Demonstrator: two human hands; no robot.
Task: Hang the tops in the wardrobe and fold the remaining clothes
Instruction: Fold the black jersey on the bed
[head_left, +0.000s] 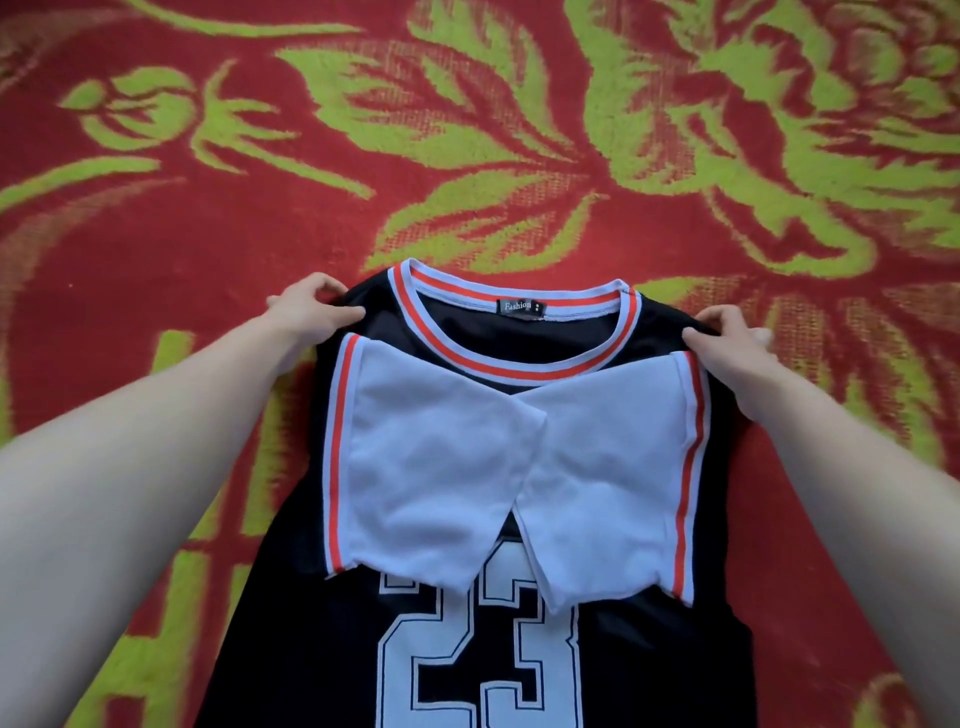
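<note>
We see a black jersey (649, 649) lying flat on a red rug (467, 156) with a green leaf pattern. Its collar (519, 364) points away from us and its lower part runs out of the bottom of the view. The collar is banded in white and orange, and a small black label (521, 306) reading "Fashion" sits inside the back of the neck.

Both white sleeves are folded inward over the front. The sleeve on our left (431, 467) and the sleeve on our right (613, 493) each carry white and orange trim along the outer edge. They meet near the middle just below the collar and spread apart lower down, so a wedge of black shows between them. Which one lies on top where they meet we cannot quite tell. Below them a big white 23 (478, 660) fills the chest, its top covered by the sleeve ends.

The left hand (311, 306) grips the jersey's shoulder corner on its side. Its fingers (324, 285) are curled over the far edge and the thumb presses the black cloth from the near side. The right hand (732, 343) holds the other shoulder corner the same way, thumb on top and fingers curled round the edge. Both bare forearms reach in from the bottom corners, over the rug on either side of the jersey.
</note>
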